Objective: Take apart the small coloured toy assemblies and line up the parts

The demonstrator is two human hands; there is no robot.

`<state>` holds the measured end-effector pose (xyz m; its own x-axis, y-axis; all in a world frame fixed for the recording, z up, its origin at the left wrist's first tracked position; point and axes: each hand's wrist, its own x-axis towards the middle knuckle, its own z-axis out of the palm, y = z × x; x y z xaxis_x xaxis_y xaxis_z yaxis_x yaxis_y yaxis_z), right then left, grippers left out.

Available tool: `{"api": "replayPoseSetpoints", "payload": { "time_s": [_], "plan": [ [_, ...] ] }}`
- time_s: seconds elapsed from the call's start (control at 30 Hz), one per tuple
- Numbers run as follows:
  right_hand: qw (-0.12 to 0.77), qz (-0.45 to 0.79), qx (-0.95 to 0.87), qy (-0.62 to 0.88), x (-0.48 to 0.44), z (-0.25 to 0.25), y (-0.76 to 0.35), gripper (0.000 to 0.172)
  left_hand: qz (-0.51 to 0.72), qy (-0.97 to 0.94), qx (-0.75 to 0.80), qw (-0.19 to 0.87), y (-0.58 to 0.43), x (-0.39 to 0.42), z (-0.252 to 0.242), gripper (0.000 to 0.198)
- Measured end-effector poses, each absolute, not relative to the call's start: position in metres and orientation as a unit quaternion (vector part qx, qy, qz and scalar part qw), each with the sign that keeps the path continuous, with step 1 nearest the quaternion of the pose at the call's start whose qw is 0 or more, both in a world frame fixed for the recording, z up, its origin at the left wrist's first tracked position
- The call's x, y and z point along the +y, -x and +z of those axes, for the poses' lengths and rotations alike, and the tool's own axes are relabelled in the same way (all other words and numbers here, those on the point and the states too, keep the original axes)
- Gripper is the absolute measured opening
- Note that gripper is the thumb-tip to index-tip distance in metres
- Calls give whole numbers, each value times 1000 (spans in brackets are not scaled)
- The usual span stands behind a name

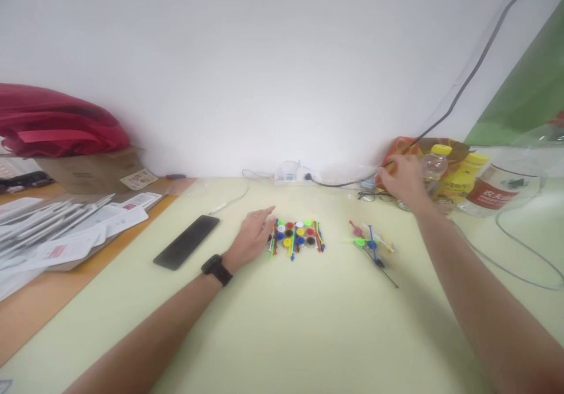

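My left hand (253, 234), with a black watch (217, 269) on the wrist, lies on the table with its fingers stretched out. Its fingertips are beside a group of small coloured plastic discs (296, 234) and arrow-shaped pieces (292, 247), set close together. My right hand (406, 178) is raised at the back right, thumb and fingers closed around a black cable (458, 97). Below it on the table is a looser, blurred cluster of coloured arrows and discs (372, 242), with a thin dark stick (383, 270) beside it.
A black phone (187, 242) lies left of my left hand. Behind are a power strip (293, 172) and the wall. Bottles (435, 165), a yellow packet (465, 174) and a large labelled jug (497, 191) stand right. Papers (70, 229), a cardboard box (88, 171) and red cloth (61, 121) are left.
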<state>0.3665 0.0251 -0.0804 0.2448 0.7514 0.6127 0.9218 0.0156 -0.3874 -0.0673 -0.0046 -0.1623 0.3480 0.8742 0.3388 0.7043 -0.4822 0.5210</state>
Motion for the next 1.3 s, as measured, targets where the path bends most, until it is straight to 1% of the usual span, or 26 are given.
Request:
{"api": "replayPoseSetpoints", "payload": {
  "time_s": [0.03,0.07,0.13,0.17,0.23,0.27,0.33,0.4,0.5,0.6,0.7,0.8,0.87,0.9,1.03,1.2,1.3],
  "plan": [
    [377,-85,-622,681,19,-82,-356,31,298,-808,488,141,67,-4,-162,55],
    [350,-22,-671,654,10,-84,-346,27,300,-808,488,139,67,-4,-163,55],
    [209,123,-791,562,-11,-89,-327,20,305,-809,484,136,67,-4,-164,54],
    [142,165,-819,531,-21,-92,-320,17,307,-809,483,136,67,-4,-164,54],
    [54,197,-831,518,-39,-99,-313,9,311,-809,481,132,68,-4,-164,52],
    [31,196,-829,523,-46,-103,-313,6,314,-810,479,128,68,-5,-164,51],
    [22,184,-825,534,-55,-109,-318,3,323,-814,470,110,67,-7,-161,48],
    [43,171,-819,546,-57,-111,-327,8,338,-821,454,82,65,-10,-155,45],
    [100,154,-803,566,-57,-104,-336,16,367,-827,424,39,53,-16,-139,39],
    [164,155,-778,586,-56,-88,-334,22,398,-827,394,42,30,-19,-118,34],
    [262,213,-740,582,-56,-74,-320,30,381,-851,343,108,-2,-22,-97,25],
    [362,325,-686,542,-57,-71,-300,42,344,-872,285,200,-33,-23,-85,35],
    [408,385,-646,518,-58,-77,-288,49,342,-873,256,237,-49,-22,-85,40],
    [424,406,-629,510,-58,-81,-283,49,342,-873,246,248,-55,-20,-87,40],
    [445,468,-585,491,-53,-103,-272,35,344,-866,222,286,-67,-9,-102,32],
    [456,522,-559,456,-41,-122,-275,31,345,-850,221,331,-72,9,-116,21],
    [472,534,-532,457,-37,-129,-277,27,344,-849,226,332,-75,12,-118,19]
  ]
}}
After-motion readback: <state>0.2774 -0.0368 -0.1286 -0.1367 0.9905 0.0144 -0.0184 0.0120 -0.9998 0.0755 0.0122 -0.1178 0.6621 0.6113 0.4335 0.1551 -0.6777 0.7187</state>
